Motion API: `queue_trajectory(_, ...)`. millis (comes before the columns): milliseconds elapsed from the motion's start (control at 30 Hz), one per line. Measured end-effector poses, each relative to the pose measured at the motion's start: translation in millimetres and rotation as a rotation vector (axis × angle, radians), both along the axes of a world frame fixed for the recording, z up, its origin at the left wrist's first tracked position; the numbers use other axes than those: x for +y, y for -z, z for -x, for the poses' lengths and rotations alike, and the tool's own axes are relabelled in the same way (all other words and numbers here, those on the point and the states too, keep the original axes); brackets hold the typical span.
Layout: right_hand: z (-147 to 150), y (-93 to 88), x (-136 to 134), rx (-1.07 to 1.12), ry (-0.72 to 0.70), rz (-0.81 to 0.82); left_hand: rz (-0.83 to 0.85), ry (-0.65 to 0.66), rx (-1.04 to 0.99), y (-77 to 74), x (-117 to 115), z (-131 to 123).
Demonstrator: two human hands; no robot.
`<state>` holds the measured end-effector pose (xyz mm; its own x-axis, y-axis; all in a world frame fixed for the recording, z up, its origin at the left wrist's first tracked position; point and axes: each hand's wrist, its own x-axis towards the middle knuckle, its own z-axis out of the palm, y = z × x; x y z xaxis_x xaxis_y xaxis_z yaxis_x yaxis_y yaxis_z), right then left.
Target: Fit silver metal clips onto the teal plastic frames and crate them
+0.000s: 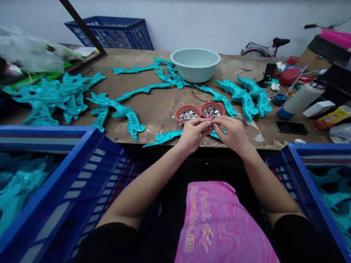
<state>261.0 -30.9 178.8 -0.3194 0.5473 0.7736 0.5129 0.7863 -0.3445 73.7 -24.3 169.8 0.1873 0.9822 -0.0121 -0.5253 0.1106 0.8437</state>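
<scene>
Two hands, left and right, are held fingertip to fingertip just in front of two red mesh baskets of silver sequins. Both grips are pinched together, any held item being too small to tell; a teal moulded strip is lying beneath the hands, in front of the baskets.

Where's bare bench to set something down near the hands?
Bare wood shows between the long teal plastic piece and the red baskets. Another strip lies between the right teal pieces and the black phone. Crowded: the teal pile at left and around the white bottle.
</scene>
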Motion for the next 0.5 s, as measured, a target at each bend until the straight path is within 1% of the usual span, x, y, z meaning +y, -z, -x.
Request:
queue_trajectory(233,-5.9,-6.1,-4.1,-0.044,-0.019,0.008,-0.034,-0.011,0.049,-1.4,-2.8,-0.5)
queue_trajectory(367,-8.4,-7.9,-4.4,-0.070,-0.048,0.033,-0.011,-0.011,0.057,-2.2,-5.9,-0.3)
queue_trajectory(500,-9.4,-9.0,-5.5,-0.119,-0.039,0.031,-0.001,-0.022,0.076,-3.8,-9.1,0.0)
